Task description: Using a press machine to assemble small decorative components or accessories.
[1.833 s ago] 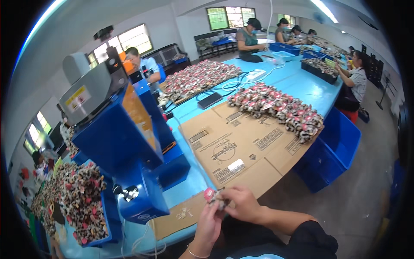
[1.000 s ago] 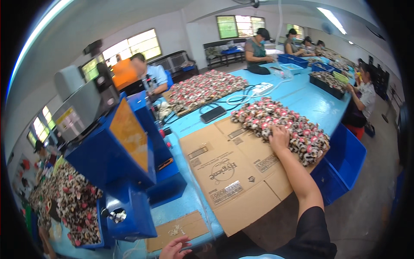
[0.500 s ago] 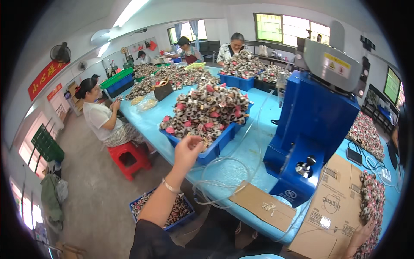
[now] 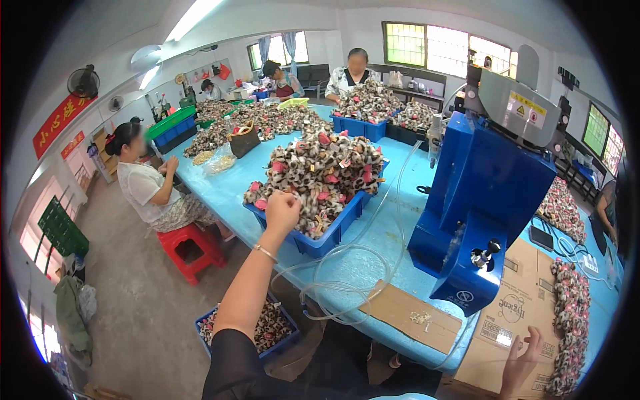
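My left hand is at the near left side of a heap of small furry plush pieces, spotted brown, black and white with pink patches. Its fingers are curled together against the heap, and what they pinch is hidden. A blue plastic crate carries this heap. Over a flattened cardboard sheet at the lower right, my right hand is open, fingers apart, nothing in it. Beside that hand, a long row of the same plush pieces lies along the cardboard's right edge.
A tall blue machine stands right of the crate, with clear tubing coiled before it. A cardboard strip lies at the table's near edge. Another filled crate sits on the floor. Several people work around the blue table.
My left hand has moved up and left along the heap, its fingers now drawn together. My right hand has come off the plush row, leftward over the cardboard, and opened.
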Action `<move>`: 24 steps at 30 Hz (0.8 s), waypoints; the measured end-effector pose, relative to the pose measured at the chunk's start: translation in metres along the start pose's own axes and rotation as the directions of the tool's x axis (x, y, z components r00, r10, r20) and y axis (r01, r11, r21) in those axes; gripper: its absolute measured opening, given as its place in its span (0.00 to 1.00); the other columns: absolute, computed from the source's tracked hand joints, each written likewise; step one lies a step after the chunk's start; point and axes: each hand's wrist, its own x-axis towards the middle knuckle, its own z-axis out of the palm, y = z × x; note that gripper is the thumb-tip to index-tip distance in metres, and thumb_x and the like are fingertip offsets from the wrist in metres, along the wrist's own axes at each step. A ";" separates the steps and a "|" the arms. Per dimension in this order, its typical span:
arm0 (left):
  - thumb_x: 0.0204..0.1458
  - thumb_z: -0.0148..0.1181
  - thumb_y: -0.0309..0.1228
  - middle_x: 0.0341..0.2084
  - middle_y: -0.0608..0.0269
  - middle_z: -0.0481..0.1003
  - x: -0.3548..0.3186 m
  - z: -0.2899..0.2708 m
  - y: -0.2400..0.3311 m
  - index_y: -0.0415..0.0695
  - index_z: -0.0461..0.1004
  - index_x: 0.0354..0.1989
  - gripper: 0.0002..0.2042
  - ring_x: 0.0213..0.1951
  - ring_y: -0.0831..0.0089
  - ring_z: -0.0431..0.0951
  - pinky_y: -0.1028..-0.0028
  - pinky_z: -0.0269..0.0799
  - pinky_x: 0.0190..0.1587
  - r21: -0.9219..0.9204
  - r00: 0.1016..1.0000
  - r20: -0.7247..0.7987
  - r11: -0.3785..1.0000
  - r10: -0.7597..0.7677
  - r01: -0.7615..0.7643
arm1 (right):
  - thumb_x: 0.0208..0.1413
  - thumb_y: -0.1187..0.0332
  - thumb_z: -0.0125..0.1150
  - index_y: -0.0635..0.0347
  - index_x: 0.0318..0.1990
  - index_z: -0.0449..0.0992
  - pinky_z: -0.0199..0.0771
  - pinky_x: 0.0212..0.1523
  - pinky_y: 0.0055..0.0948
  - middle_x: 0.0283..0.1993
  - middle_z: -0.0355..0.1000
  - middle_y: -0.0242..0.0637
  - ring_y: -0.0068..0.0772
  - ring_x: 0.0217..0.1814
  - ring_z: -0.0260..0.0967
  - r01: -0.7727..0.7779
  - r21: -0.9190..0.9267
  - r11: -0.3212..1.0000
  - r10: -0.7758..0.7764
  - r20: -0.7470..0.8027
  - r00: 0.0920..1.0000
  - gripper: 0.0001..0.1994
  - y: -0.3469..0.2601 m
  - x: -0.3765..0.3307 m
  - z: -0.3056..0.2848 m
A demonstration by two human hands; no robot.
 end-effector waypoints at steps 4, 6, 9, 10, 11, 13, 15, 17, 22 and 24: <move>0.59 0.56 0.30 0.40 0.63 0.77 -0.025 -0.037 0.028 0.39 0.74 0.36 0.07 0.41 0.72 0.79 0.68 0.79 0.43 -0.872 0.878 0.473 0.099 -0.077 0.479 | 0.54 0.81 0.57 0.67 0.47 0.72 0.69 0.39 0.32 0.43 0.71 0.45 0.36 0.36 0.69 0.024 0.219 0.975 -0.027 0.011 1.000 0.12 -0.036 -0.014 0.007; 0.59 0.53 0.26 0.49 0.55 0.76 -0.056 -0.061 0.091 0.36 0.69 0.52 0.14 0.47 0.66 0.79 0.62 0.78 0.53 -0.695 0.799 0.592 -0.433 0.109 0.574 | 0.53 0.80 0.59 0.66 0.43 0.75 0.69 0.36 0.31 0.36 0.73 0.42 0.36 0.32 0.69 0.030 0.339 0.940 -0.038 0.015 0.999 0.09 -0.059 -0.026 0.023; 0.59 0.49 0.25 0.53 0.48 0.73 -0.122 -0.070 0.143 0.35 0.64 0.60 0.20 0.53 0.60 0.77 0.63 0.78 0.54 -0.491 0.715 0.644 -0.569 0.273 0.660 | 0.51 0.79 0.61 0.63 0.39 0.76 0.70 0.33 0.29 0.31 0.74 0.39 0.32 0.29 0.71 0.005 0.564 0.826 -0.130 0.181 0.975 0.08 -0.109 -0.039 0.051; 0.61 0.48 0.27 0.54 0.47 0.72 -0.146 -0.057 0.151 0.34 0.63 0.60 0.20 0.55 0.61 0.75 0.65 0.78 0.54 -0.361 0.644 0.697 -0.623 0.315 0.694 | 0.51 0.77 0.63 0.62 0.39 0.76 0.69 0.29 0.28 0.28 0.74 0.37 0.30 0.26 0.71 -0.028 0.611 0.791 -0.139 0.224 0.965 0.07 -0.121 -0.044 0.062; 0.62 0.48 0.27 0.53 0.47 0.73 -0.177 -0.041 0.137 0.35 0.65 0.58 0.17 0.54 0.62 0.76 0.67 0.80 0.51 -0.214 0.559 0.768 -0.697 0.313 0.684 | 0.51 0.75 0.65 0.61 0.39 0.76 0.68 0.25 0.27 0.25 0.73 0.34 0.28 0.22 0.70 -0.025 0.647 0.762 -0.170 0.236 0.957 0.07 -0.141 -0.044 0.064; 0.62 0.48 0.28 0.48 0.50 0.75 -0.208 -0.038 0.158 0.35 0.70 0.49 0.11 0.50 0.63 0.77 0.70 0.80 0.48 -0.010 0.452 0.793 -0.734 0.408 0.679 | 0.52 0.75 0.66 0.64 0.37 0.75 0.68 0.24 0.24 0.26 0.73 0.37 0.26 0.21 0.69 -0.162 0.750 0.641 -0.146 0.326 0.934 0.07 -0.160 -0.049 0.076; 0.63 0.49 0.28 0.39 0.55 0.76 -0.227 -0.037 0.186 0.35 0.72 0.39 0.09 0.45 0.63 0.77 0.72 0.79 0.45 0.171 0.307 0.853 -0.782 0.422 0.599 | 0.52 0.76 0.65 0.66 0.37 0.74 0.69 0.26 0.22 0.29 0.74 0.40 0.25 0.23 0.69 -0.360 0.762 0.538 -0.055 0.458 0.887 0.07 -0.169 -0.055 0.087; 0.63 0.50 0.28 0.34 0.57 0.74 -0.238 -0.040 0.200 0.35 0.70 0.33 0.09 0.43 0.64 0.77 0.73 0.77 0.42 0.145 0.238 0.899 -0.764 0.367 0.629 | 0.51 0.74 0.67 0.64 0.35 0.73 0.68 0.25 0.22 0.30 0.72 0.39 0.25 0.25 0.69 -0.580 0.752 0.314 0.010 0.608 0.794 0.08 -0.174 -0.056 0.103; 0.63 0.49 0.28 0.30 0.63 0.74 -0.248 -0.049 0.213 0.38 0.72 0.33 0.09 0.35 0.70 0.76 0.75 0.73 0.36 0.019 0.166 0.949 -0.574 0.268 0.818 | 0.45 0.65 0.75 0.59 0.43 0.76 0.70 0.25 0.28 0.33 0.72 0.37 0.31 0.25 0.71 0.195 0.669 0.718 -0.280 0.021 0.960 0.18 -0.169 -0.035 0.087; 0.63 0.48 0.29 0.28 0.65 0.74 -0.253 -0.053 0.218 0.39 0.72 0.33 0.09 0.33 0.72 0.76 0.75 0.72 0.34 -0.049 0.115 0.986 -0.444 0.123 0.895 | 0.42 0.64 0.76 0.57 0.43 0.78 0.69 0.21 0.31 0.31 0.71 0.35 0.34 0.24 0.70 0.360 0.614 0.702 -0.435 -0.031 0.900 0.20 -0.160 -0.028 0.087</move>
